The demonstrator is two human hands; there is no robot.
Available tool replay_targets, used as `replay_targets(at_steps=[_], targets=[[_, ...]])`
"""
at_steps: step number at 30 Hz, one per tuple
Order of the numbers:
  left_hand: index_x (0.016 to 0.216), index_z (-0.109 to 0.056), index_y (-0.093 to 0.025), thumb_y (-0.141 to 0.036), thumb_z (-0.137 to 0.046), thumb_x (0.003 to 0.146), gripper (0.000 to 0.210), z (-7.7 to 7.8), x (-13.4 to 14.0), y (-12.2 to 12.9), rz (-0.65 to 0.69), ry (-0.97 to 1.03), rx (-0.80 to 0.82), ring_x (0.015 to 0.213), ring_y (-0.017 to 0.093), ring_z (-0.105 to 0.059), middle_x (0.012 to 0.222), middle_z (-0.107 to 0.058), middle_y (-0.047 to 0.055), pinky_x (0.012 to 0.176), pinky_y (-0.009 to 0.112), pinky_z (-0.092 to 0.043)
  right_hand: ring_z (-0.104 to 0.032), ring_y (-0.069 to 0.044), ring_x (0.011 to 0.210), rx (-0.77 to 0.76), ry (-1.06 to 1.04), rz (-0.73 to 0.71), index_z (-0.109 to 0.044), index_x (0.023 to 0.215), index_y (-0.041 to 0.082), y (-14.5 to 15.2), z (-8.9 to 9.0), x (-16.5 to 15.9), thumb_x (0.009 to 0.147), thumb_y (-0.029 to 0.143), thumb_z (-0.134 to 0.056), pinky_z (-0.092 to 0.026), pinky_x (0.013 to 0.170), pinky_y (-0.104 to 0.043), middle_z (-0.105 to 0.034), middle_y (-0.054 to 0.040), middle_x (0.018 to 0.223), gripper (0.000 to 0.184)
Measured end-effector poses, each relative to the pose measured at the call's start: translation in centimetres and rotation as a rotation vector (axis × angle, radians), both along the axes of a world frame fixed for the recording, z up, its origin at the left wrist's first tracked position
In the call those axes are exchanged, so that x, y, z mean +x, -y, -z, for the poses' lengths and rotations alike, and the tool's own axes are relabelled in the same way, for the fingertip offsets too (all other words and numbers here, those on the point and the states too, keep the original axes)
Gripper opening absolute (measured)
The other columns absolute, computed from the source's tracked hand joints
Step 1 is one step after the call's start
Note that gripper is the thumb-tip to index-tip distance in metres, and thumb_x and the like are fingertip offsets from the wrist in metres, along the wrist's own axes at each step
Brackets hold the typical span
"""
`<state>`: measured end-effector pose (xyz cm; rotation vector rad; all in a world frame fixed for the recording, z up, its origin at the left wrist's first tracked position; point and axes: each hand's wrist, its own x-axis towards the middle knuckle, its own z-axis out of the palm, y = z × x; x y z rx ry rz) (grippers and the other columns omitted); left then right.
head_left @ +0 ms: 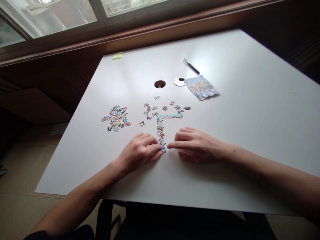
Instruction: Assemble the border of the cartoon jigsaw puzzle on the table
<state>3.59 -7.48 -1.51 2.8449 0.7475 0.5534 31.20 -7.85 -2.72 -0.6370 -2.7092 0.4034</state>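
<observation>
A partly joined jigsaw puzzle (160, 128) lies on the white table, its pieces forming a corner: one strip runs toward me and a light-blue strip runs right from its far end. My left hand (141, 148) is closed at the near end of the long strip, thumb and index finger pinching the puzzle piece (163, 151) there. Just right of that end is my right hand (193, 143), index finger stretched toward the strip without touching it. Its other fingers are curled, and nothing shows in it. Several loose puzzle pieces (164, 108) are scattered beyond the corner.
A heap of puzzle pieces (116, 117) lies to the left. Farther back are a round table hole (159, 84), a metal ring cover (178, 81), a printed picture packet (202, 88) and a pen (191, 66). A yellow sticky note (117, 55) marks the far edge.
</observation>
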Motion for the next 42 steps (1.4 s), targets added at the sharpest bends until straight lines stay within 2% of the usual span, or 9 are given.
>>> replay_targets(at_steps=[6,11,13,17,23,35,42], targets=[[0.091,-0.069,-0.021,-0.023,-0.059,0.096,0.012,-0.16,0.06,0.16,0.001,0.012,0.004,0.081,0.016,-0.06,0.088,-0.069,0.004,0.075,0.032,-0.048,-0.047,-0.019,0.081,0.05,0.035,-0.004,-0.057,0.135,0.028,-0.02,-0.07,-0.17,0.092,0.023,-0.055,-0.042,0.08,-0.035,-0.058,-0.0069,0.094,0.043],[0.101,-0.068,-0.019,-0.021,-0.062,0.093,0.01,0.3,0.19,-0.25,0.009,0.093,-0.021,0.11,0.021,-0.06,0.117,-0.068,0.009,0.098,0.038,-0.05,-0.049,-0.019,0.082,0.055,0.038,0.016,-0.056,0.137,0.026,0.07,0.02,-0.23,0.09,0.022,-0.055,-0.043,0.082,-0.035,-0.058,-0.0075,0.096,0.047],[0.105,-0.068,-0.02,-0.022,-0.064,0.092,0.014,0.54,0.16,-0.34,0.005,0.105,-0.009,0.114,0.023,-0.058,0.121,-0.067,0.008,0.101,0.039,-0.049,-0.051,-0.02,0.085,0.05,0.049,0.031,-0.053,0.14,0.024,0.08,0.12,-0.22,0.089,0.022,-0.056,-0.043,0.084,-0.036,-0.058,-0.0087,0.099,0.051],[0.102,-0.07,-0.02,-0.022,-0.066,0.091,0.012,0.66,0.07,-0.16,-0.001,0.089,0.013,0.112,0.023,-0.059,0.119,-0.068,0.007,0.099,0.04,-0.048,-0.054,-0.021,0.091,0.061,0.057,0.034,-0.05,0.143,0.022,0.07,0.2,-0.19,0.089,0.024,-0.056,-0.042,0.087,-0.038,-0.058,-0.0095,0.101,0.054],[0.101,-0.071,-0.021,-0.02,-0.066,0.091,0.011,0.34,0.06,0.24,0.006,0.076,0.021,0.109,0.02,-0.059,0.116,-0.07,0.006,0.096,0.037,-0.043,-0.054,-0.021,0.092,0.062,0.07,0.028,-0.053,0.14,0.02,0.08,0.14,-0.13,0.089,0.023,-0.057,-0.041,0.087,-0.038,-0.06,-0.0094,0.101,0.052],[0.094,-0.069,-0.022,-0.024,-0.065,0.092,0.005,0.51,0.44,0.48,-0.026,0.088,-0.073,0.103,0.019,-0.06,0.11,-0.071,0.004,0.093,0.036,-0.039,-0.054,-0.021,0.091,0.041,0.073,0.029,-0.053,0.14,0.021,0.03,0.29,-0.13,0.089,0.026,-0.058,-0.04,0.086,-0.038,-0.06,-0.0093,0.101,0.052],[0.092,-0.07,-0.022,-0.024,-0.067,0.09,0.004,0.7,0.38,0.35,-0.041,0.108,-0.029,0.1,0.018,-0.06,0.107,-0.072,0.002,0.093,0.037,-0.038,-0.053,-0.021,0.089,0.045,0.072,0.03,-0.053,0.141,0.021,0.02,0.17,-0.15,0.089,0.026,-0.058,-0.039,0.086,-0.038,-0.06,-0.009,0.1,0.052]])
